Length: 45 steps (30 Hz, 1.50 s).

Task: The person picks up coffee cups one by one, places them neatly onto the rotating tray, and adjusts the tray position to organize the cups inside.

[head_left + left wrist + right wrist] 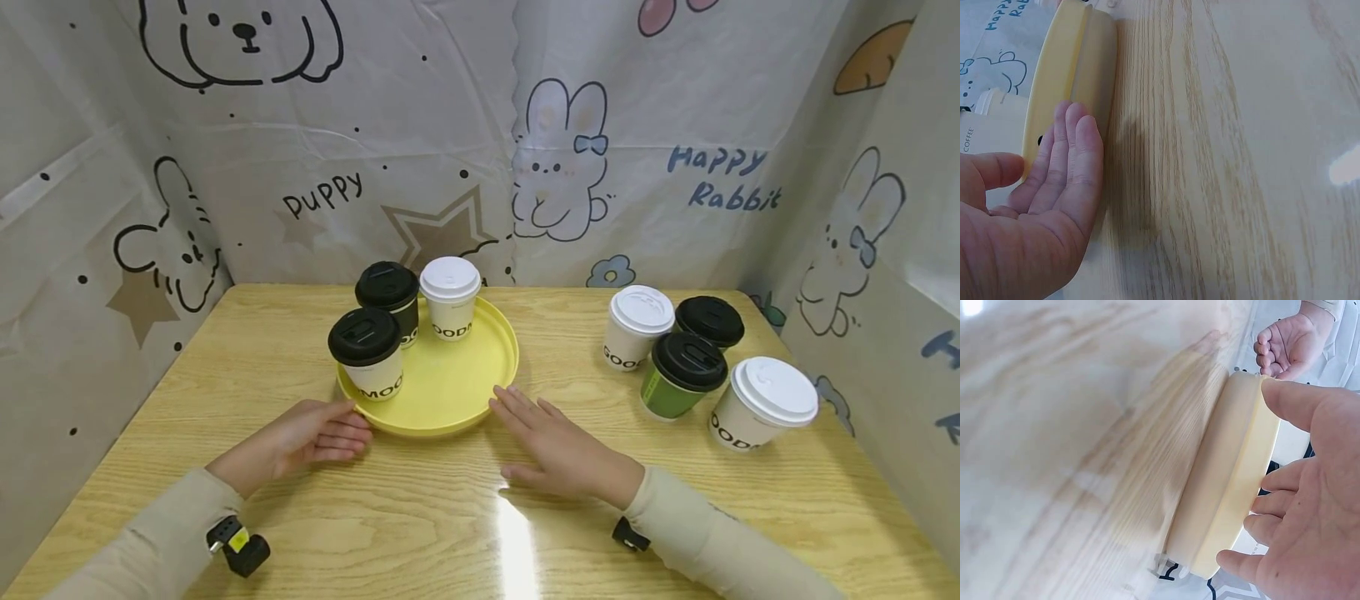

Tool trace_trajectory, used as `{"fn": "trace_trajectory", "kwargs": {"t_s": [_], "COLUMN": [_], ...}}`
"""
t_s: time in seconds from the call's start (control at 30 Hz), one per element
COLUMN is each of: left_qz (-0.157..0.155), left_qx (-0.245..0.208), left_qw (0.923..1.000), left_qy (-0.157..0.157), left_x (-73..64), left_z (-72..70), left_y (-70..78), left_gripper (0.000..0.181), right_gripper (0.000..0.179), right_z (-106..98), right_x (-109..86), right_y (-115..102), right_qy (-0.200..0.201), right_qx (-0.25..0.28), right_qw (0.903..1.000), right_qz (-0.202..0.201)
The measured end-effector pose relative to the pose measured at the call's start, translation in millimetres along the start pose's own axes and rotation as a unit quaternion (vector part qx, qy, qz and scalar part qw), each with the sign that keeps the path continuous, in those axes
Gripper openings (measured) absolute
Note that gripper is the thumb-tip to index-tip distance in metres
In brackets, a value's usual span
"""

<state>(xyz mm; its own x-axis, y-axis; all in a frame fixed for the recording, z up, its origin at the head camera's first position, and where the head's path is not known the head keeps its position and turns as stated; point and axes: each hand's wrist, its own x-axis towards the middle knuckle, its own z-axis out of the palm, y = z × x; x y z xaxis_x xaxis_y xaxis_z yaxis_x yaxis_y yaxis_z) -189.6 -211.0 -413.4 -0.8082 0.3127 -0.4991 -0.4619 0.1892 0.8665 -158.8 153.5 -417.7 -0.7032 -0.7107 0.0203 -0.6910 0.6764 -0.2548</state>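
A round yellow tray [457,387] sits on the table, bearing a white cup with a black lid [367,358], a dark cup with a black lid [388,293] and a white-lidded cup [451,300]. At the tray's front left rim, my left hand [318,435] has its thumb up by the edge and its fingers stretched along the outer side. My right hand [558,450] is at the front right rim, fingers extended and slightly spread, fingertips right at the edge. In the right wrist view, both hands [1310,506] flank the tray's side wall [1222,481].
To the right stand a white-lidded cup [637,329], a green cup with a black lid [678,379], another black-lidded cup [708,321] and a larger-looking white-lidded cup [761,408]. Printed curtains [450,108] enclose the wooden table [420,533] at the back and sides.
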Motion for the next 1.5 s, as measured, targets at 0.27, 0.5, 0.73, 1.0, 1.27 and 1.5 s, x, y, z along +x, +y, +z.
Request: {"fn": "trace_trajectory", "kwargs": {"t_s": [0.27, 0.5, 0.73, 1.0, 1.27, 1.5], "left_qz": [-0.003, 0.0, -0.003, 0.013, 0.011, 0.014], "left_qx": [0.019, 0.056, 0.045, 0.024, 0.019, 0.017], "left_qw": [0.9998, 0.9982, 0.9981, 0.9974, 0.9977, 0.9974], "left_qy": [-0.003, -0.022, -0.041, -0.067, -0.065, -0.069], "left_x": [-0.1, -2.1, -2.3, -0.4, -0.2, -0.5], "left_z": [2.5, 18.2, 33.8, 36.3, 29.7, 24.6], "left_y": [-0.2, -0.4, 0.5, -1.6, -2.6, -3.2], "left_gripper": [0.047, 0.047, 0.046, 0.047, 0.048, 0.051], "right_gripper": [0.083, 0.081, 0.081, 0.078, 0.078, 0.079], "right_z": [-1.5, -10.8, -17.5, -14.5, -11.1, -11.6], "right_x": [-1.1, 1.6, 3.9, 5.0, 4.6, 2.6], "right_y": [-0.4, 8.0, 18.3, 24.8, 22.1, 18.1], "right_qy": [-0.002, 0.007, 0.016, 0.012, 0.015, 0.007], "right_qx": [0.004, 0.019, 0.026, 0.032, 0.027, 0.024], "right_qw": [1.0, 0.9997, 0.9989, 0.9986, 0.999, 0.9992], "right_qz": [0.001, 0.015, 0.035, 0.04, 0.033, 0.03]}}
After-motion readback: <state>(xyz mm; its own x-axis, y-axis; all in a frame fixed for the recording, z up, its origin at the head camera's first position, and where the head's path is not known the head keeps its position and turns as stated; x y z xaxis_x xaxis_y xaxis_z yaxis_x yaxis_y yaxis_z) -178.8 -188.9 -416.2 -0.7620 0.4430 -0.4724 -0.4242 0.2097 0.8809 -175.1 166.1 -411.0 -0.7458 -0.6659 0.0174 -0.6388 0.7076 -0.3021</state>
